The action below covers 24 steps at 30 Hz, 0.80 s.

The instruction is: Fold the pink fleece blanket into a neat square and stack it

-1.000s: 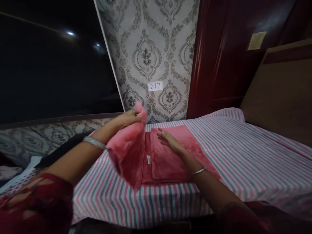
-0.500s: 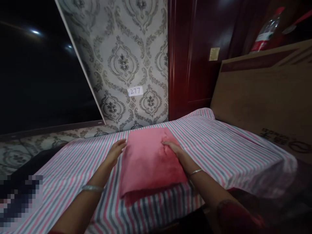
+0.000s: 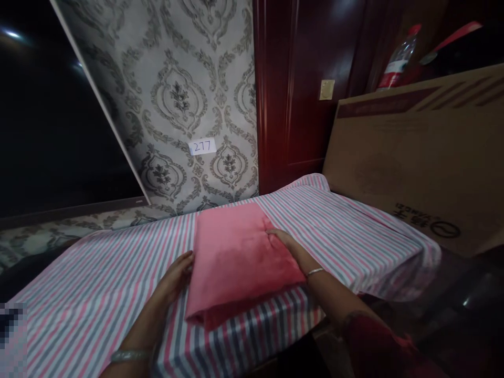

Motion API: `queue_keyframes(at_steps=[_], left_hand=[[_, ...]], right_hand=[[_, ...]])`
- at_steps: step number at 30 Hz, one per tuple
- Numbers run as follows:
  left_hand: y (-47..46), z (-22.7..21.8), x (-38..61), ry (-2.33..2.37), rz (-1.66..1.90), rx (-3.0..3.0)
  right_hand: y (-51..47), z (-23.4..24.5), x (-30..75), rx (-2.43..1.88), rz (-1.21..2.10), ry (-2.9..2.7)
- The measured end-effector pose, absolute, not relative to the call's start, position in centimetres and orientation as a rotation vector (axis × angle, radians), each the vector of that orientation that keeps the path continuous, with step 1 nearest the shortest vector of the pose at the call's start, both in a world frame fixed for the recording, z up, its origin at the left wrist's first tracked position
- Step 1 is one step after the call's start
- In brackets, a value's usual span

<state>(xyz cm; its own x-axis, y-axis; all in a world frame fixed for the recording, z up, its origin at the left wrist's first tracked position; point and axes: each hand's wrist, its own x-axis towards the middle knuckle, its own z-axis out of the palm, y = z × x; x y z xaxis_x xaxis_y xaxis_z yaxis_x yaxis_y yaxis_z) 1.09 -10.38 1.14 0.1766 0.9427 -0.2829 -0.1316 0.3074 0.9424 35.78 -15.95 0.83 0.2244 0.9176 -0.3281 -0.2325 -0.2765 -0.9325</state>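
Note:
A pink folded cloth [image 3: 232, 257] lies in a thick rectangle, its near edge close to the front of the striped tablecloth [image 3: 142, 262]. At its left edge is my left hand [image 3: 179, 270], fingers stretched out and close together along the side; the fingertips touch or nearly touch the fabric. My right hand [image 3: 285, 244] holds the right edge, with a digit pressing wrinkles into the top and the other fingers hidden. Loose layers show at the near left corner of the cloth.
A large cardboard box [image 3: 386, 152] stands at the right, with a plastic bottle [image 3: 397, 60] behind its top edge. A dark television screen [image 3: 59, 121] is at the left. Behind are patterned wallpaper with a "277" label [image 3: 202, 146] and a dark red door [image 3: 299, 105].
My left hand has come down and nearer along the cloth's left side. My right hand stays on the right edge. The view has turned slightly right.

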Motion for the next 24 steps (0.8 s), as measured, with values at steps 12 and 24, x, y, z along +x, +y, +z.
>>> queue_keyframes(at_steps=[12, 24], left_hand=[[-16.5, 0.9, 1.5, 1.010, 0.876, 0.960], [-23.2, -2.0, 1.3, 1.218, 1.064, 1.604]], right_hand=[[-17.5, 0.1, 35.8, -1.225, 1.521, -0.586], [-21.8, 2.5, 35.9, -1.138, 1.391, -0.906]])
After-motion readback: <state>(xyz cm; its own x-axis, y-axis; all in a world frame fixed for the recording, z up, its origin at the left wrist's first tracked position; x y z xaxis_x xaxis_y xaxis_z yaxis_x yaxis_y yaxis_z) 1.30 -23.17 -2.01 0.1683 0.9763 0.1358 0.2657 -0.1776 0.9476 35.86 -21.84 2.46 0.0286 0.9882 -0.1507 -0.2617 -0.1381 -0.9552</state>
